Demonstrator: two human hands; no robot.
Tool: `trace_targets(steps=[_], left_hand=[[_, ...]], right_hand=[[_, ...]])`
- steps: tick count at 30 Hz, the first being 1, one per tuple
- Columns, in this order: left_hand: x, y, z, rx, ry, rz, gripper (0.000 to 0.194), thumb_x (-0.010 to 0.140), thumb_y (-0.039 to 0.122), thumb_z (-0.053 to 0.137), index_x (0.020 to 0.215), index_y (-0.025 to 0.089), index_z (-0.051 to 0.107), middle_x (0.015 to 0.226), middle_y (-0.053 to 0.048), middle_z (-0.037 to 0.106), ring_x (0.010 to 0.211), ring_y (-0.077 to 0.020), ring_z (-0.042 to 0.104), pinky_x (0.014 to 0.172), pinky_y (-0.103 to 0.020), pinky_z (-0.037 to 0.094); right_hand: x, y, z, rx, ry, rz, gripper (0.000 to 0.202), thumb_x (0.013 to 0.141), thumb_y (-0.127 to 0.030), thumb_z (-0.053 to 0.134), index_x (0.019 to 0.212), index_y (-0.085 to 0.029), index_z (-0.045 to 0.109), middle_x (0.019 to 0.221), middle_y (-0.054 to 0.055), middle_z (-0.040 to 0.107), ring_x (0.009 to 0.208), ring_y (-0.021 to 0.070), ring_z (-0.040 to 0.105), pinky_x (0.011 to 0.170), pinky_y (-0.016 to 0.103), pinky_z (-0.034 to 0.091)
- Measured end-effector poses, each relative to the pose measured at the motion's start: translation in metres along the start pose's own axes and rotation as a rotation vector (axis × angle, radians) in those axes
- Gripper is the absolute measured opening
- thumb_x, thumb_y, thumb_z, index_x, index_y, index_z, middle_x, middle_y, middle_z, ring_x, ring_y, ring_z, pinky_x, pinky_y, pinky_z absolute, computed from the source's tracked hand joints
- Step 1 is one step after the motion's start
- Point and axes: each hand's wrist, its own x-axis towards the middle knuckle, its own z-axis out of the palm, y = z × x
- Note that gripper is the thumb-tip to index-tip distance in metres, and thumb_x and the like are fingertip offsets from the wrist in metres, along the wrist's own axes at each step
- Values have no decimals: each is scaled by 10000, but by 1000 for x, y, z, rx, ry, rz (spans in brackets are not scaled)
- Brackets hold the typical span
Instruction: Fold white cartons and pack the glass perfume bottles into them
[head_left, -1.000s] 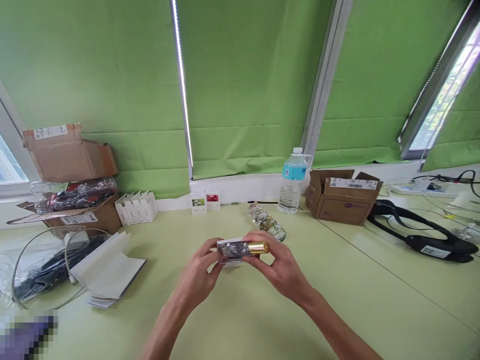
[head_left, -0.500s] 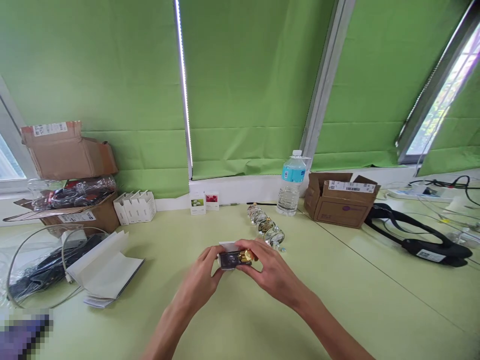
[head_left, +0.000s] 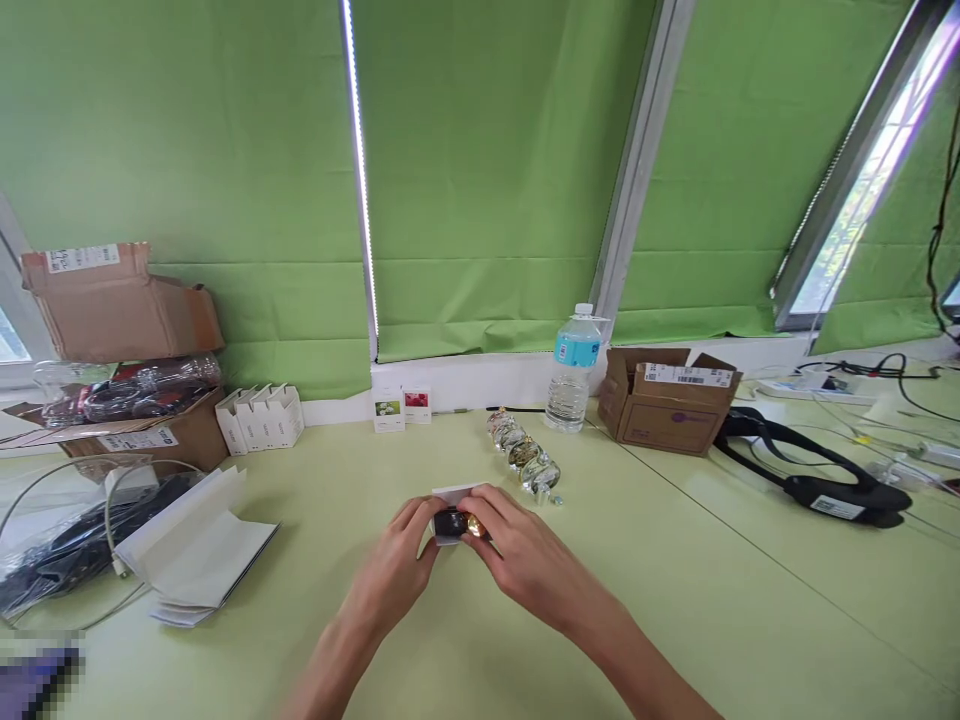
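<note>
A small white box [head_left: 448, 540] with a dark item [head_left: 448, 522] inside is held above the table at the lower centre. My left hand [head_left: 401, 555] grips its left side between thumb and fingers. On the right side, my right hand [head_left: 517, 550] is closed around the box end and a gold-coloured piece [head_left: 474, 526], which shows between its thumb and fingers. The fingers hide part of the box and of the gold piece. Beyond my right hand lies a row of shiny, glass-like pieces [head_left: 523, 455] on the table.
Two small picture cards [head_left: 389, 410], a water bottle [head_left: 571, 375] and an open cardboard box [head_left: 667, 410] stand at the back. White cartons [head_left: 262, 420], folded paper [head_left: 195, 545] and stacked boxes [head_left: 142, 430] are left. A black strapped device [head_left: 840, 498] lies right.
The gold piece shows less now, and my right hand has moved left, closer to my left hand. The view has shifted slightly to the right.
</note>
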Motion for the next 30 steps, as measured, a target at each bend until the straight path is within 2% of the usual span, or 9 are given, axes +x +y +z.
trace_targets(steps=[4, 8, 14, 16, 19, 23, 25, 27, 30], left_hand=[[1, 3, -2, -1, -5, 22, 424, 844, 61, 492, 1198, 293, 494, 1201, -34, 599, 1136, -198, 565, 946, -375, 484], [1, 5, -2, -8, 12, 8, 429, 855, 57, 483, 1208, 301, 487, 1211, -27, 597, 1141, -190, 561, 945, -362, 483], [-1, 2, 2, 14, 57, -7, 455, 823, 35, 511, 1205, 280, 496, 1185, -40, 617, 1113, -201, 578, 929, -365, 490], [-1, 2, 2, 15, 61, -16, 456, 829, 44, 505, 1216, 285, 496, 1186, -40, 619, 1099, -203, 585, 920, -367, 494], [-2, 5, 0, -6, 64, -23, 425, 850, 88, 511, 1221, 294, 505, 1175, -39, 626, 1054, -200, 603, 901, -362, 502], [-1, 8, 1, -77, 77, -58, 409, 859, 171, 554, 1244, 299, 500, 1166, -38, 634, 959, -184, 622, 880, -359, 509], [0, 8, 1, -114, 80, -93, 416, 858, 204, 568, 1256, 302, 493, 1179, -37, 628, 933, -181, 622, 878, -367, 508], [0, 9, 1, -136, 81, -122, 405, 862, 220, 566, 1252, 304, 497, 1182, -37, 624, 928, -181, 619, 885, -374, 502], [0, 10, 1, -133, 71, -132, 384, 872, 230, 555, 1245, 303, 502, 1160, -36, 630, 939, -182, 609, 893, -373, 491]], right_hand=[[0, 1, 4, 0, 50, -36, 303, 927, -151, 490, 1212, -254, 475, 1084, 56, 607, 996, 223, 582, 793, 371, 529], [1, 3, 8, -68, 109, -107, 275, 938, -119, 443, 1170, -246, 517, 1051, 59, 630, 974, 228, 599, 804, 384, 540], [2, 0, 17, -151, 120, -138, 457, 924, -67, 395, 1350, -227, 436, 1125, 106, 604, 1023, 250, 595, 811, 400, 557], [2, 1, 19, -91, 151, -93, 434, 932, -96, 417, 1344, -231, 430, 1132, 102, 604, 1029, 244, 597, 827, 401, 554], [1, 4, 21, 15, 268, -26, 326, 935, -147, 474, 1248, -236, 488, 1113, 82, 616, 996, 220, 618, 823, 372, 559], [1, 9, 19, -34, 407, -112, 310, 940, -176, 491, 1243, -235, 517, 1127, 85, 628, 1042, 225, 612, 864, 371, 543], [2, 8, 17, -48, 428, -115, 323, 942, -193, 498, 1260, -241, 511, 1099, 81, 648, 1026, 230, 617, 867, 388, 536], [2, 6, 16, -17, 422, -55, 308, 935, -225, 522, 1242, -237, 513, 1031, 75, 666, 957, 228, 632, 818, 389, 546], [3, 4, 17, 27, 400, -8, 190, 928, -231, 536, 1117, -228, 546, 947, 61, 664, 884, 216, 632, 752, 370, 550]])
